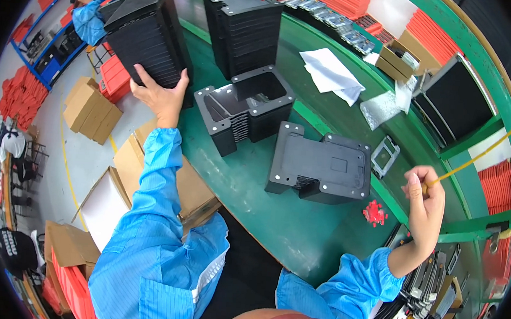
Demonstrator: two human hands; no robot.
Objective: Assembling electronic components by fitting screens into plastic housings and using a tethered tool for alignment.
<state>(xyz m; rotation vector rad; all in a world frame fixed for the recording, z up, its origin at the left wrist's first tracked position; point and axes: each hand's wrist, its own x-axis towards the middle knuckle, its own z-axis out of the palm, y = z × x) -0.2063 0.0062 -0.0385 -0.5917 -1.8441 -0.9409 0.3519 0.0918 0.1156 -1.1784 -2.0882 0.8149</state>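
Note:
My left hand point(160, 96) lies with spread fingers against the lower side of a tall black ribbed stack point(148, 36) at the table's left edge. My right hand point(425, 202), raised over the right side, has its fingers closed on the end of a yellow cord point(484, 153) that runs up to the right. Between the hands stands a black open-topped housing point(228, 111) with fins and a hollow inside. Nearer me lies a second black housing point(331, 163), its flat face up. A small grey frame point(385, 157) and a pile of small red pieces point(374, 213) are nearest my right hand.
Another black ribbed stack point(240, 34) stands at the back of the green table point(247, 188). A white cloth point(332, 75), a clear plastic bag point(380, 109) and a small cardboard box point(395, 61) lie beyond a green rail. Cardboard boxes point(93, 111) sit on the floor to the left.

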